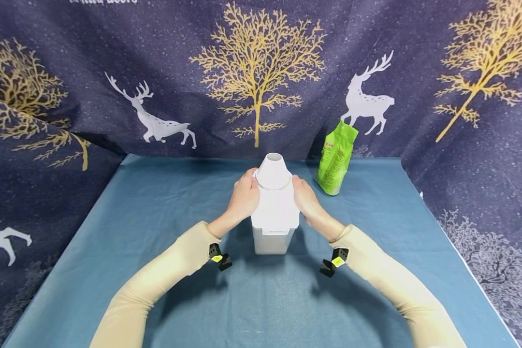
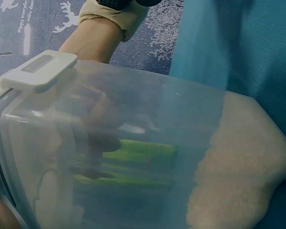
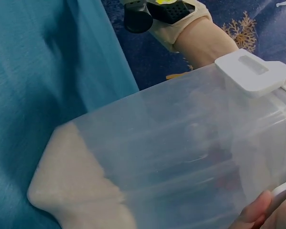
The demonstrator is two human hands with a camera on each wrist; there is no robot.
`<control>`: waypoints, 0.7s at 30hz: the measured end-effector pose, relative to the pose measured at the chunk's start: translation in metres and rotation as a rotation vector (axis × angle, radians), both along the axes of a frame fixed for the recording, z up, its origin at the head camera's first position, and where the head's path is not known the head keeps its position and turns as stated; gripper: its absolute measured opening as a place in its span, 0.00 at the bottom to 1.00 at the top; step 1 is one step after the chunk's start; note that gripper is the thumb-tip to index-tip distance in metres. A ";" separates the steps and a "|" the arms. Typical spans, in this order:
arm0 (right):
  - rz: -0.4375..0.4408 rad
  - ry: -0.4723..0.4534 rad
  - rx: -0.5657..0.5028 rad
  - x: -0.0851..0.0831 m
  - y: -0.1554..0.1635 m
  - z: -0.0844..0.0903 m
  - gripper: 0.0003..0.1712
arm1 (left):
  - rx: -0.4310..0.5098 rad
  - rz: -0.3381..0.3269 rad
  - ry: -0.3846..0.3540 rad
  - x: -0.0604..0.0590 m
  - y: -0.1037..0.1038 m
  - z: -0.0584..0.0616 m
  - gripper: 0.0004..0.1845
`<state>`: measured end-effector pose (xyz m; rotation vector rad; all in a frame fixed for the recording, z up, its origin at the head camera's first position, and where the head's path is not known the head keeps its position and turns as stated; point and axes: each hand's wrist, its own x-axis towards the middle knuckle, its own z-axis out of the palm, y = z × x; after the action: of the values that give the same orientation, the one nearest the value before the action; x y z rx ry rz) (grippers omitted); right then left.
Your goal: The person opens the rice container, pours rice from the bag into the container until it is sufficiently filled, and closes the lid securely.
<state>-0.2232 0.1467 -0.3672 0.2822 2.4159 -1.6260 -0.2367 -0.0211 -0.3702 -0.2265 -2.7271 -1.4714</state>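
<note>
A tall translucent storage container [image 1: 271, 243] stands upright in mid-table, topped by a white lid [image 1: 276, 210] with a cone-shaped spout [image 1: 272, 172]. My left hand [image 1: 246, 194] grips the lid's left side, and my right hand [image 1: 306, 198] holds its right side. In the left wrist view, pale fine-grained contents [image 2: 238, 167] fill the bottom of the container. A white clip [image 3: 252, 71] at the lid's front edge lies folded down in the right wrist view. Most fingers of both hands are hidden behind the container or out of view.
A green printed bag [image 1: 336, 159] stands at the back right, leaning slightly. Blue cloth [image 1: 178, 188] covers the table. Behind and beside it hangs a dark fabric backdrop [image 1: 165, 58] with trees and deer.
</note>
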 end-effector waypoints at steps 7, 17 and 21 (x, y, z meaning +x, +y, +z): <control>0.004 -0.021 -0.072 -0.001 0.001 0.001 0.35 | 0.024 0.009 0.000 0.001 0.000 0.000 0.24; 0.028 -0.050 -0.128 0.000 0.000 0.001 0.31 | 0.050 0.012 0.002 0.001 0.000 -0.002 0.24; 0.010 -0.035 -0.122 0.001 0.001 0.002 0.32 | 0.034 -0.001 0.008 0.001 0.000 -0.001 0.24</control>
<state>-0.2226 0.1477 -0.3649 0.2752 2.2777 -1.7403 -0.2354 -0.0213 -0.3710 -0.2321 -2.6935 -1.5126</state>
